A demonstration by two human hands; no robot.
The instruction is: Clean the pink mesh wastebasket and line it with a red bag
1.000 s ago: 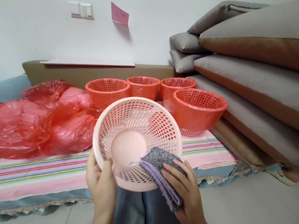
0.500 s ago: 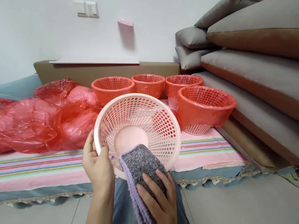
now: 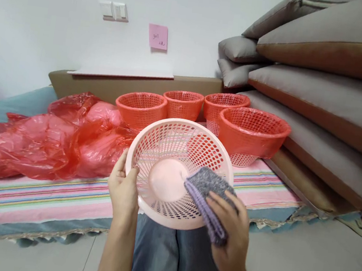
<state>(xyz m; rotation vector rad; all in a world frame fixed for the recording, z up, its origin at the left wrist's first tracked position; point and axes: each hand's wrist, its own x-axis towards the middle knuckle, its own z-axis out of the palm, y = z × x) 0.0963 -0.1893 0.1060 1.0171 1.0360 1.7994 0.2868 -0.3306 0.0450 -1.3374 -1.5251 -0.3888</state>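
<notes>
A pale pink plastic basket with a holed wall is tilted toward me above my knees. My left hand grips its left rim, the thumb over the edge. In my right hand is a folded grey cloth with a purple edge, lying against the inside of the basket's lower right wall. My right fingers are spread over the cloth, and the thumb is hidden beneath it.
Several red baskets in clear film stand behind on a striped cloth. Red plastic bags lie at the left. Grey and brown cushions are stacked at the right. A pink note hangs on the wall.
My right hand and the cloth have moved right and slightly up, from the basket's lower front to its right side. The basket and my left hand have shifted slightly right in view.
</notes>
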